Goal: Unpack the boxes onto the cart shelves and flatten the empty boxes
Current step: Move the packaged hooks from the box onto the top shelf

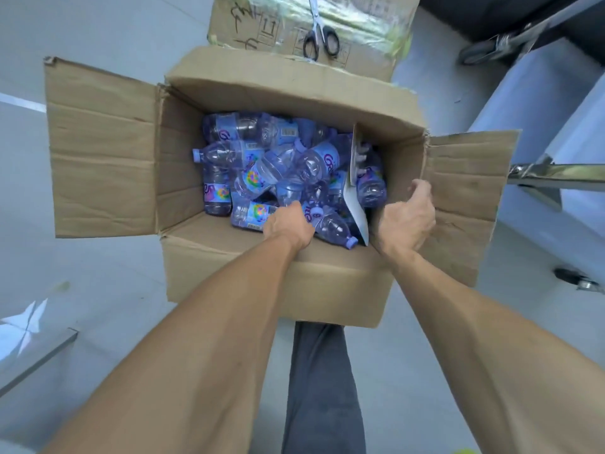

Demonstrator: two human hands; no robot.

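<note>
The left hand [288,226] reaches down among the bottles [262,178] right under it, its fingers hidden, while the right hand [407,217] grips the box [278,283] wall.

An open cardboard box [278,276] sits on a pale floor, its flaps folded outward, filled with a jumble of small blue-tinted bottles [262,172]. The left hand [288,226] reaches into the box near its front wall, fingers down among the bottles. The right hand [407,217] curls over the box's right wall. Behind the box, black-handled scissors [319,34] lie on a second, taped box [248,21].
</note>
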